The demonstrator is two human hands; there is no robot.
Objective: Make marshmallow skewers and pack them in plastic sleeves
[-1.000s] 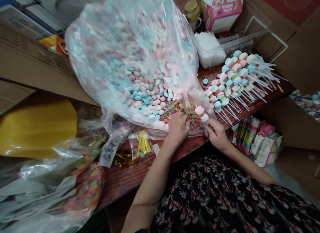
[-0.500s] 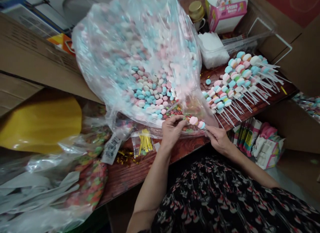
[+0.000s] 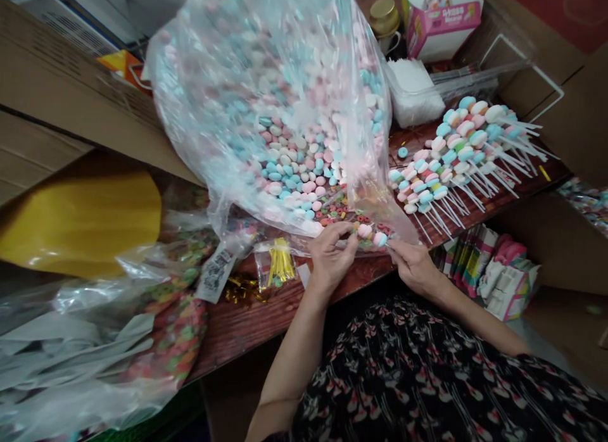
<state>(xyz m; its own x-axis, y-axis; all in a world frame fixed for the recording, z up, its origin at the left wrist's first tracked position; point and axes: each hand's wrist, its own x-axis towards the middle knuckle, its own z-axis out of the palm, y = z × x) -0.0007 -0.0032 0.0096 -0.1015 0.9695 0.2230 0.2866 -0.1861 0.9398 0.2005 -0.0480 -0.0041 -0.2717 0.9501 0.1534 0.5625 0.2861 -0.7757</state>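
Note:
My right hand [image 3: 415,265] pinches the stick end of a candy skewer [image 3: 364,232], which carries pink, white and blue marshmallow-like pieces. At the skewer's other end, the thumb and forefinger of my left hand [image 3: 330,255] are closed on a small ring candy [image 3: 355,228], greenish and partly hidden by the fingertips. Both hands are just above the mouth of a big clear plastic bag [image 3: 213,138] full of pastel round candies. Under the skewer lie small coloured ring candies [image 3: 339,208].
Finished-looking candy skewers [image 3: 446,157] lie piled at the right of the wooden table [image 3: 247,328]. Behind them stand a clear tub with white sticks [image 3: 415,90] and a pink box [image 3: 444,27]. A packet of gold twist ties [image 3: 280,265] and a bag of ring candies [image 3: 178,340] lie left.
My left hand has come up from the ring candies to the skewer's tip with a ring candy. The skewer has tilted from upright to nearly level. The view has shifted slightly.

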